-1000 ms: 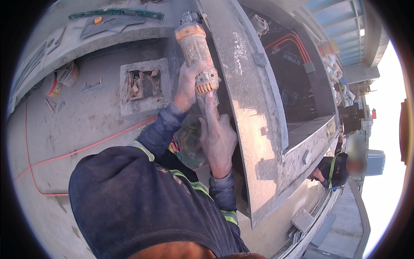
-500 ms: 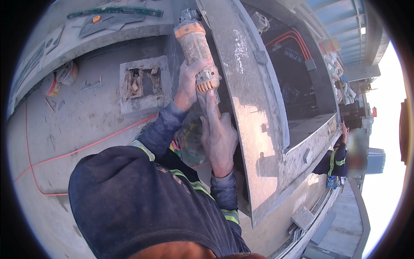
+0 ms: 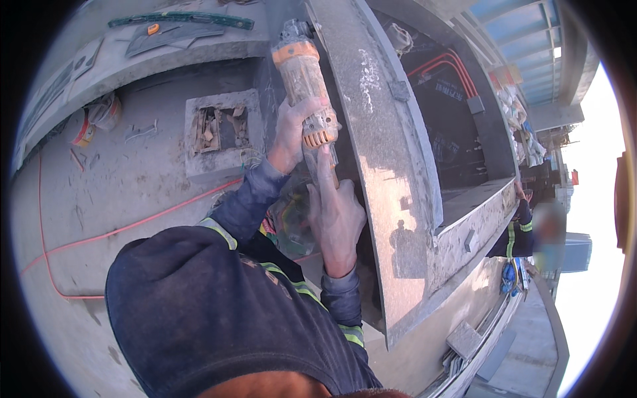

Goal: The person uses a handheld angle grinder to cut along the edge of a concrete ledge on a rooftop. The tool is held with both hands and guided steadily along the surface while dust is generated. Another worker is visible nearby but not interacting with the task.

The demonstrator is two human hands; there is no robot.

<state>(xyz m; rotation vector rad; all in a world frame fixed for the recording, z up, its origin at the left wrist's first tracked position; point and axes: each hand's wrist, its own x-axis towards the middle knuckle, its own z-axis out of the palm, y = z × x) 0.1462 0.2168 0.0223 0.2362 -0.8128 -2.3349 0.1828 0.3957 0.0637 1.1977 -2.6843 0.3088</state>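
Observation:
A dusty orange and grey angle grinder (image 3: 305, 79) is held lengthwise along the edge of a grey stone slab (image 3: 378, 146). Around the middle of its body my left hand (image 3: 289, 132) is closed, thumb across the top. My right hand (image 3: 337, 222) grips the rear end, with the index finger stretched along it toward the vents. The grinder's metal head (image 3: 295, 30) points away from me, close to the slab's far end. Its disc cannot be made out. Part of the rear handle is hidden by my right hand.
A red hose (image 3: 133, 227) crosses the concrete floor on the left. Beyond it are a square block with a debris-filled opening (image 3: 190, 149) and buckets (image 3: 105, 113). A green level (image 3: 180, 20) lies on the far ledge. Another person's sleeve (image 3: 524, 229) shows at right.
The grinder has shifted very slightly to the right, with both hands keeping their hold. At the right, the other person has moved a little and their hand is slightly higher in view.

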